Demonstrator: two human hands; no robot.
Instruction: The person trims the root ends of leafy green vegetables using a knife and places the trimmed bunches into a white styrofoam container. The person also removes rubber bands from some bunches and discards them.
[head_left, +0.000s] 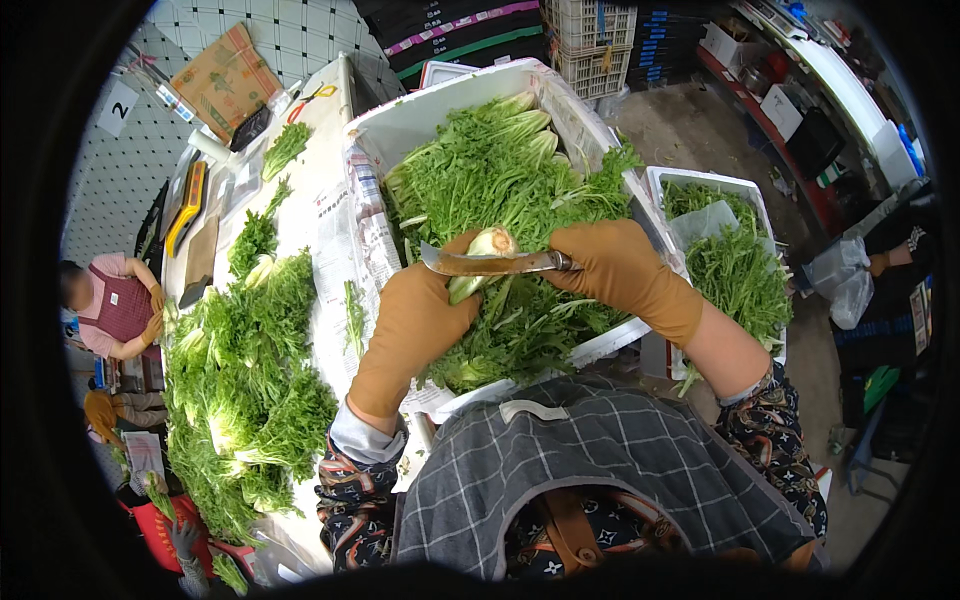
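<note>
My left hand (416, 330), in a tan glove, grips a head of leafy greens (472, 285) by its pale base. The cut root end faces up. In my right hand (622, 262), gloved alike, is the handle of a curved knife (495, 263). The blade lies across the base, just below the root end, and its tip reaches over my left hand. Whether the edge touches the stem, I cannot tell. Beneath both hands stands a white foam box (469, 90), partly lined with newspaper. Frilly greens (487, 165) fill it, several pale bases pointing to the far right corner.
Loose greens (255, 375) are heaped on the white table (326, 97) at left, with scissors (309, 101) and a yellow tool (186, 206) farther back. A second foam box (660, 176) of greens stands at right. Co-workers (120, 307) are along the table's far side. Crates (592, 49) rise behind.
</note>
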